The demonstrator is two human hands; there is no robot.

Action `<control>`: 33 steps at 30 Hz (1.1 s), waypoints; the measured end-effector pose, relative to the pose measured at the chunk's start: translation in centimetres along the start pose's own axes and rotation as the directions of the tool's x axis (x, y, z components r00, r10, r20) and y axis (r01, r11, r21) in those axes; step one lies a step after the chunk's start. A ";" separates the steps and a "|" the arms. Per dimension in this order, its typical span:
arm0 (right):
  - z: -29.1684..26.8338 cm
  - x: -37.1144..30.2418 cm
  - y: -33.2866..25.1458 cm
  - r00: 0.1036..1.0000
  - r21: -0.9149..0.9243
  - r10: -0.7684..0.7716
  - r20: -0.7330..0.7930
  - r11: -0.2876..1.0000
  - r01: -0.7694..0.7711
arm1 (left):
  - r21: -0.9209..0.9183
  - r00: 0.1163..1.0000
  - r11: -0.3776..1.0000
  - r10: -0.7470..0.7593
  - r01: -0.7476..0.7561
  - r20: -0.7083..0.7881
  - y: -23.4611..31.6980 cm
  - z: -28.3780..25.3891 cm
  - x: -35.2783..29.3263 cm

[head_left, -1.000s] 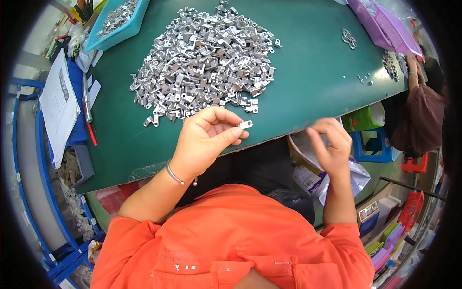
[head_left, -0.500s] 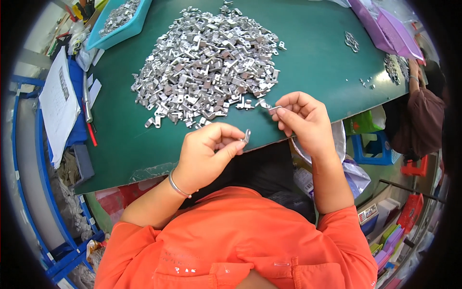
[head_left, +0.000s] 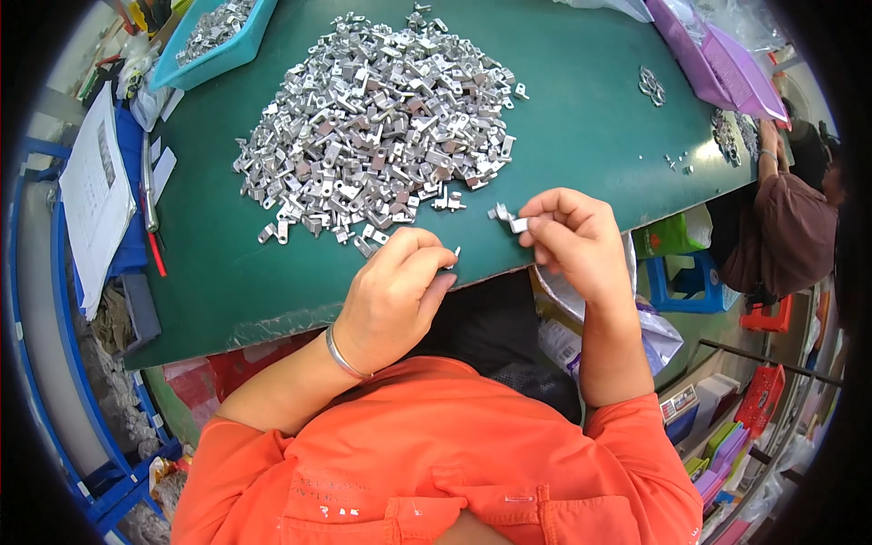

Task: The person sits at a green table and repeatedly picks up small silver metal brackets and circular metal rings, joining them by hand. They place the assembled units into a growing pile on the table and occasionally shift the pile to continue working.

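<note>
Fingers of the right hand [head_left: 581, 245] are closed in a pinch, thumb against forefinger, on one end of a bent silver bracket [head_left: 520, 224]; a second small metal part [head_left: 500, 212] shows at its far end, and whether the two are joined I cannot tell. Fingers of the left hand [head_left: 391, 286] are drawn nearly together too, around a little metal piece [head_left: 456, 256] that shows only as a thin sliver at the tips, the rest being covered. Both hands stand apart by the near edge of the green worktop [head_left: 581, 127].

Handling such small parts well seems to call for a light grip near one end, so that the bend is left in sight, and for turning a piece with the tips rather than the whole wrist. Holding both a little in from the edge would likely let a slipped part land on the worktop.

Just beyond the left hand lie a few loose brackets [head_left: 369, 241], and past them spreads the big heap of brackets [head_left: 372, 127]. Further out, a teal basket [head_left: 238, 54] holds more metal parts at the far left, and a purple basket [head_left: 740, 77] sits at the far right, near a co-worker's hand [head_left: 769, 138].
</note>
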State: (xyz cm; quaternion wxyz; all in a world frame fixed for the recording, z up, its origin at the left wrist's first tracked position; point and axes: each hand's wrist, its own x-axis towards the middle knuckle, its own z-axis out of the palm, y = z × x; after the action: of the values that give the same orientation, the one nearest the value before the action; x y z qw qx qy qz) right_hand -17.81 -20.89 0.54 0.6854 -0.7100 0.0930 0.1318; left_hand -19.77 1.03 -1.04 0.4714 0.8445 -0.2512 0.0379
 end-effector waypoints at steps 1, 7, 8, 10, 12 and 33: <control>-1.0 0.2 0.1 1.000 0.060 0.019 0.023 0.998 -0.021 | 0.005 1.000 1.000 -0.001 0.001 -0.001 -0.1 0.0 0.0; -0.1 0.2 0.4 0.994 0.121 -0.027 -0.105 0.992 0.040 | 0.041 0.995 0.995 0.091 -0.089 -0.049 -0.5 0.4 0.3; 0.2 0.3 0.2 0.995 0.097 -0.084 -0.054 0.991 0.089 | 0.048 0.994 0.994 0.099 -0.096 -0.053 -0.5 0.5 0.3; 1.0 0.4 0.1 0.993 0.116 -0.117 0.019 0.987 0.114 | 0.028 0.994 0.996 0.090 -0.089 -0.060 -0.6 0.5 0.3; 0.7 0.7 0.4 0.993 0.054 -0.114 -0.010 0.992 0.115 | 0.003 0.995 0.997 0.077 -0.077 -0.064 -0.6 0.4 0.2; 0.9 0.7 2.1 0.802 -0.584 -0.594 0.062 0.630 0.512 | 0.068 1.000 0.998 0.008 -0.007 -0.016 -0.2 0.2 0.4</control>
State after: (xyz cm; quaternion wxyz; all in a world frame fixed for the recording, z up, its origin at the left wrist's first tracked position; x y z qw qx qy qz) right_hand -17.84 -20.07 -1.70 0.4376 -0.8831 -0.1272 -0.1120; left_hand -19.35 0.73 -1.17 0.4442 0.8589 -0.2491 0.0549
